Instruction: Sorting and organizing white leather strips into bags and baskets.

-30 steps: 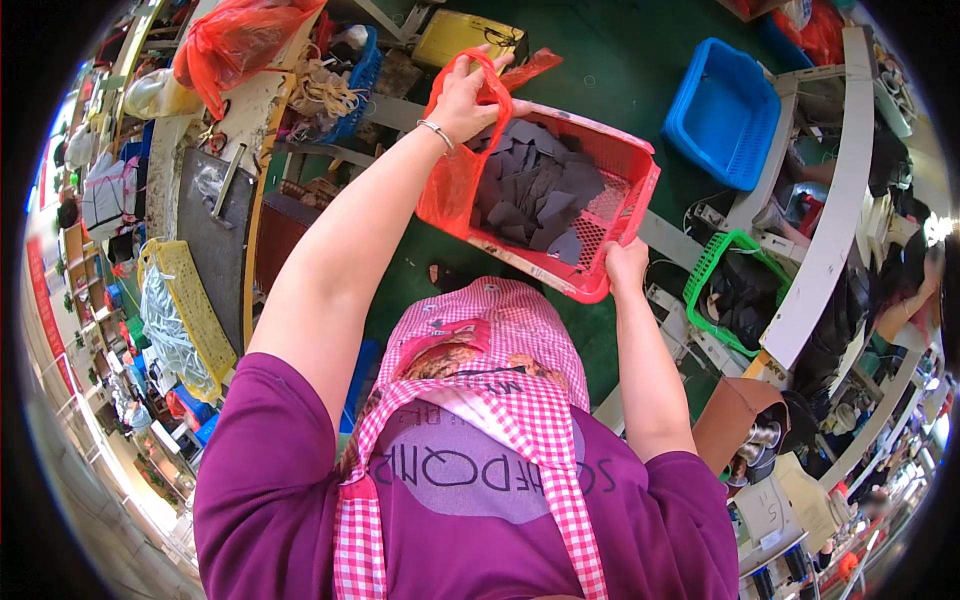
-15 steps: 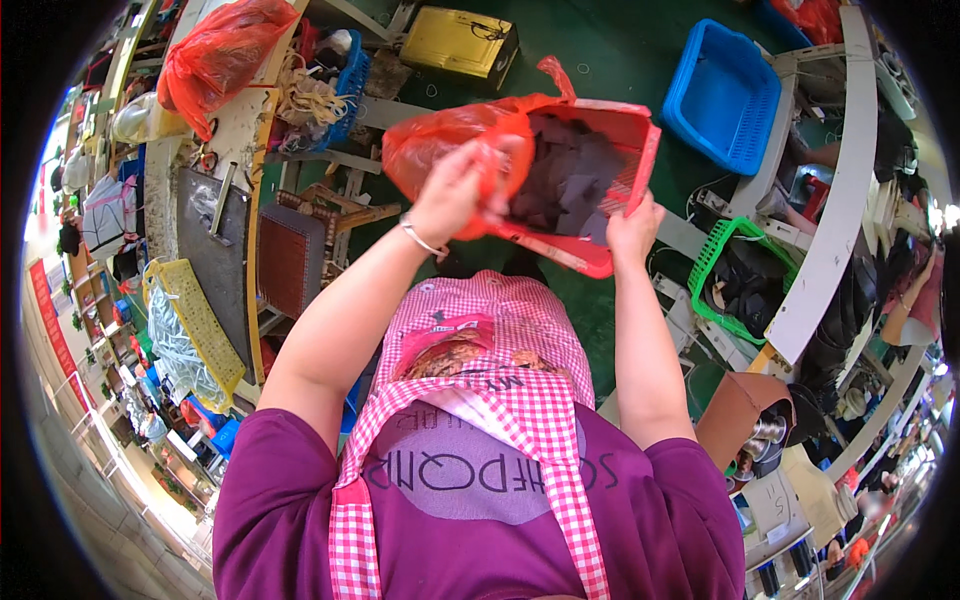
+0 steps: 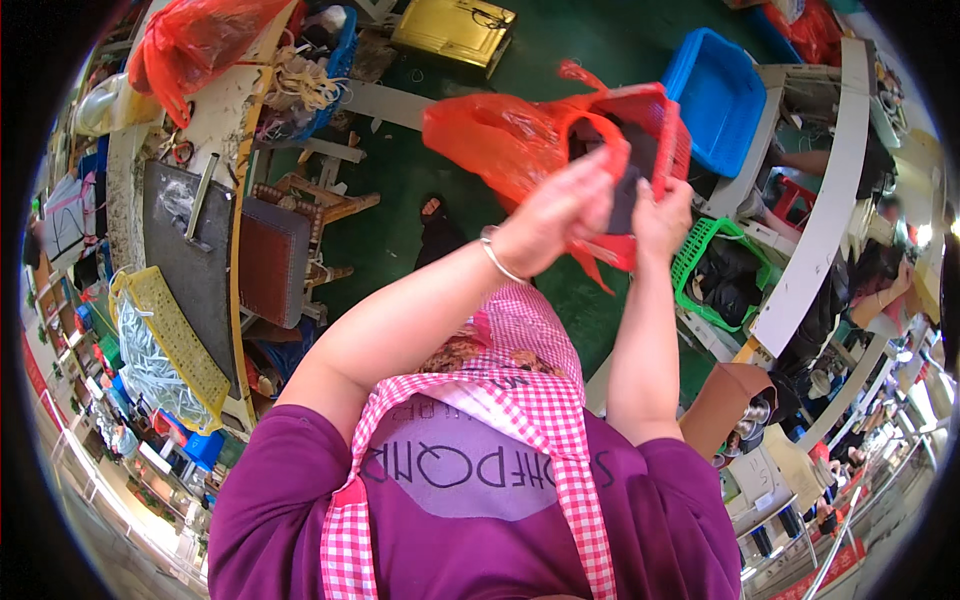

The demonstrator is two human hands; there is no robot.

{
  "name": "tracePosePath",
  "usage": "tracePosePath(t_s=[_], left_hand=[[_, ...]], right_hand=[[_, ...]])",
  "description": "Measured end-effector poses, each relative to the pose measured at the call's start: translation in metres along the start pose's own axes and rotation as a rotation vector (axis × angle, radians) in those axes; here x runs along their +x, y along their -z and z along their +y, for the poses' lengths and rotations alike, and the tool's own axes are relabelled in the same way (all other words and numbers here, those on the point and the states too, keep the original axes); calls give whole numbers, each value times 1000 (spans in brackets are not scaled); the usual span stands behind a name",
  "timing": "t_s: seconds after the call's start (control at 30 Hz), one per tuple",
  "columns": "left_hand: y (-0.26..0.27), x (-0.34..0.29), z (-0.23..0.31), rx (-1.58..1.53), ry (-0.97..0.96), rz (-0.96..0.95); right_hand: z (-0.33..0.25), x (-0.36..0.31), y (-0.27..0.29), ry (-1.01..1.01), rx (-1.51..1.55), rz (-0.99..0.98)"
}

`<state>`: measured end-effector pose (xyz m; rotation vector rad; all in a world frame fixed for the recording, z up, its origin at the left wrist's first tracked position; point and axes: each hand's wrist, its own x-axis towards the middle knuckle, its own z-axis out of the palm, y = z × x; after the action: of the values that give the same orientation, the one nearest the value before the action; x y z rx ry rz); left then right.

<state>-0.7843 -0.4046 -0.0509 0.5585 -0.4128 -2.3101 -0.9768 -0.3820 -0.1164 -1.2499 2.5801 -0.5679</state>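
Note:
A red plastic bag is stretched over the left part of a red plastic basket, held up in front of me. Dark grey flat pieces show inside the basket, partly covered by the bag's mouth. My left hand is at the near edge of that mouth, its fingers blurred but closed on the plastic. At the basket's near right corner, my right hand grips the rim, thumb on top. The basket is tilted, and its lower side is mostly hidden behind my hands.
On the left stands a workbench with a yellow basket and another red bag. A blue basket and a green basket of dark pieces lie to the right. A gold metal box is on the floor ahead.
Both hands have moved right with the basket and bag. The basket has tilted, and the bag now reaches farther across its opening, covering more of the dark pieces.

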Motion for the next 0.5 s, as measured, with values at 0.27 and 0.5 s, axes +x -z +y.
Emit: tracePosePath(t_s=[0.27, 0.5], left_hand=[[10, -5, 49, -131, -155, -85], [154, -31, 62, -325, -221, 305]], right_hand=[[-77, -32, 7, 328, -264, 143], [-122, -94, -189, 312, -283, -431]])
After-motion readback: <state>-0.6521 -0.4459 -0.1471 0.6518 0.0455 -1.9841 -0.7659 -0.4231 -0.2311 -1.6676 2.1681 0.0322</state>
